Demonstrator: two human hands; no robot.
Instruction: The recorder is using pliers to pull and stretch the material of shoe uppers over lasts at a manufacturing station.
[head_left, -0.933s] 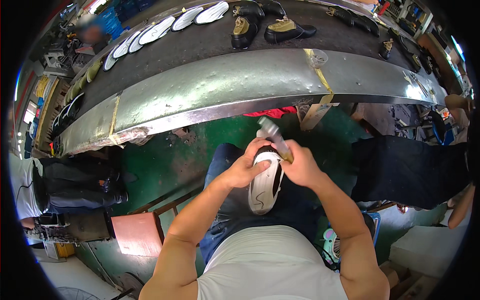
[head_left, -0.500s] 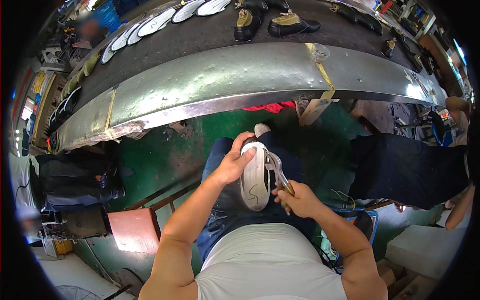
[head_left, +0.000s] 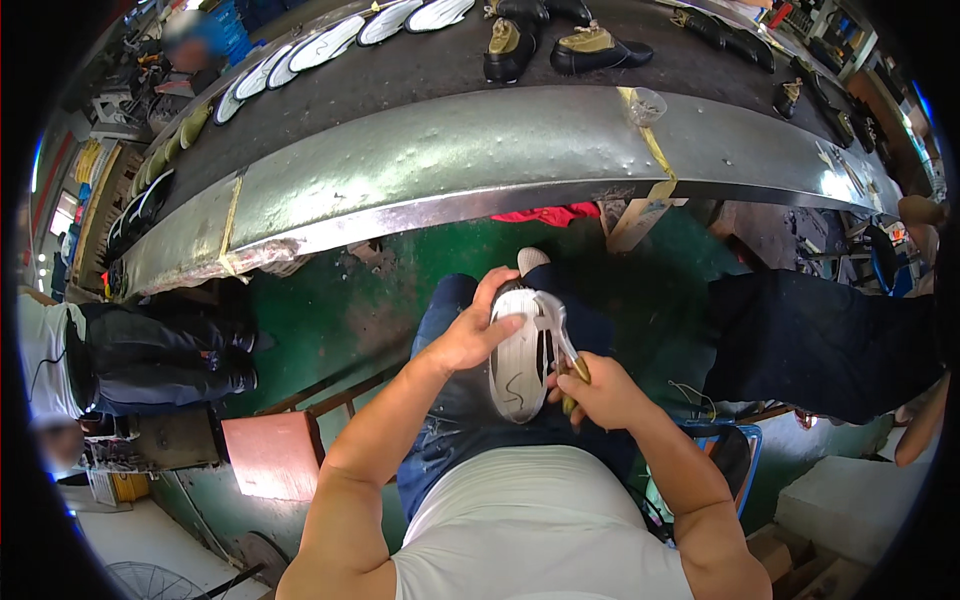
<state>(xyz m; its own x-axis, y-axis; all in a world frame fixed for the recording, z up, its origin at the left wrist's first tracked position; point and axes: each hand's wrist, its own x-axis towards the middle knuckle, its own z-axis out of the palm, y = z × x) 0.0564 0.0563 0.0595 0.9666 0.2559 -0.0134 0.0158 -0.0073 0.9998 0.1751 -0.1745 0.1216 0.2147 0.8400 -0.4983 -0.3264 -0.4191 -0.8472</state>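
Observation:
A shoe [head_left: 519, 375] rests over my lap with its white underside turned up; a dark curved line is drawn on it, and dark material shows at its edges. My left hand [head_left: 478, 335] grips the far end of the shoe, thumb across the white underside. In my right hand [head_left: 600, 388] is a pair of pincers [head_left: 562, 340] with a silvery head and yellowish handles. The head meets the shoe's right edge near the far end. Whether the jaws are closed on the edge is too small to tell.
Ahead runs a conveyor's metal edge [head_left: 420, 150]; on its dark belt [head_left: 400, 75] lie white soles-up shoes [head_left: 330, 42] and black-and-tan shoes [head_left: 600, 48]. A pink-topped stool [head_left: 268, 455] stands left. People in dark clothes are at both sides, and a blue-framed chair [head_left: 745, 450] sits right.
The shoes on the belt appear shifted slightly right, as does the whole view. My right hand has turned a little with the pincers, whose head stays at the shoe's edge.

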